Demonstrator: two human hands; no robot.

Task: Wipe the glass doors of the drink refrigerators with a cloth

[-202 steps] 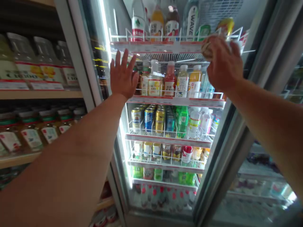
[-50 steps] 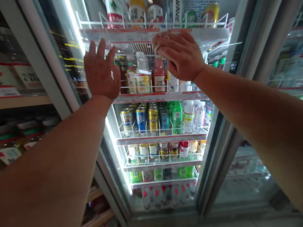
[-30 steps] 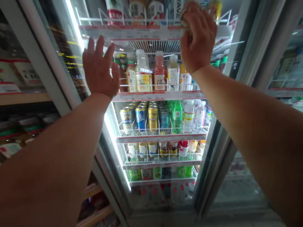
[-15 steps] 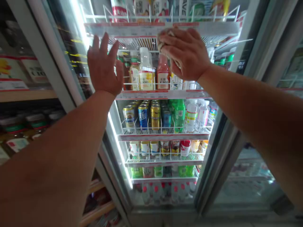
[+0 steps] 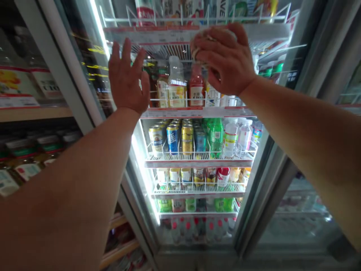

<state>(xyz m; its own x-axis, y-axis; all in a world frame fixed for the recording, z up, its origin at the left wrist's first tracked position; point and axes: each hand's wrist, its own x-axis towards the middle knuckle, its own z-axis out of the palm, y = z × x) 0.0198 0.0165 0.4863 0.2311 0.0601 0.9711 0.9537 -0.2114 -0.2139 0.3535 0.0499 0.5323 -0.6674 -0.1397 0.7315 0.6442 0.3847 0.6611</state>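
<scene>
My left hand (image 5: 127, 81) is raised with its fingers spread, palm toward the glass door of a lit drinks fridge. It appears to rest flat on the pane, though exact contact is hard to see. Bunched under the fingers of my right hand (image 5: 227, 60) is a crumpled, light-coloured cloth (image 5: 196, 52), mostly hidden by the hand. That hand is up by the top shelf's price strip (image 5: 158, 36), on my side of the glass. Behind the pane, between the hands, stand a clear bottle with a yellow label (image 5: 177, 92) and a pink-red bottle (image 5: 196, 84).
Lower shelves hold drink cans (image 5: 187, 140), a green bottle (image 5: 216, 137) and several red-capped bottles (image 5: 188, 229). A metal door frame (image 5: 272, 180) runs down the right. Bottles (image 5: 24, 160) fill shelves at the left.
My right hand has shifted slightly right with the cloth, its fingers more bent. The whole view has moved a little; my left hand keeps its spread pose.
</scene>
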